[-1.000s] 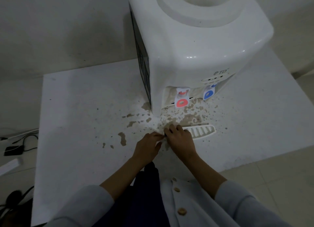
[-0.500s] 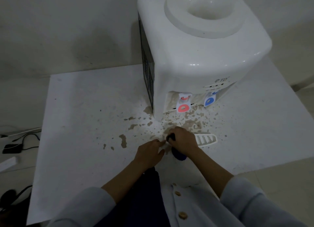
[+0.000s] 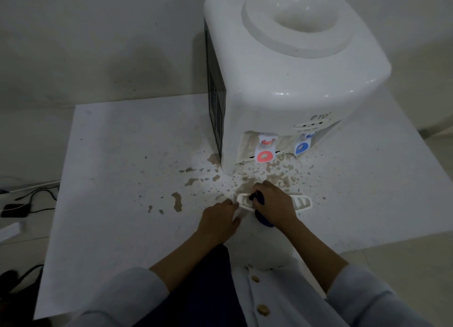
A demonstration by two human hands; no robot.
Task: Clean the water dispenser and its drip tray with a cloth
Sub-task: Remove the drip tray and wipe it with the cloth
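A white water dispenser [image 3: 289, 81] stands at the back of a white table [image 3: 117, 155], with a red tap [image 3: 264, 152] and a blue tap [image 3: 302, 146] at its front. The slotted white drip tray [image 3: 302, 201] lies on the table in front of the taps. My right hand [image 3: 274, 205] grips a dark blue cloth [image 3: 263, 220] and presses it on the tray's middle. My left hand [image 3: 219, 220] holds the tray's left end, fingers curled at its edge. Most of the cloth is hidden under my right hand.
Brown spill stains [image 3: 176, 200] are scattered on the table in front of and left of the dispenser. Black cables [image 3: 36, 197] and a small dark box [image 3: 13, 209] lie on the floor at the left. The table's front edge runs near my body.
The blue cloth has come into view under my right hand. That hand has moved right onto the tray's middle, and the tray's left end now shows. The camera has tilted slightly.
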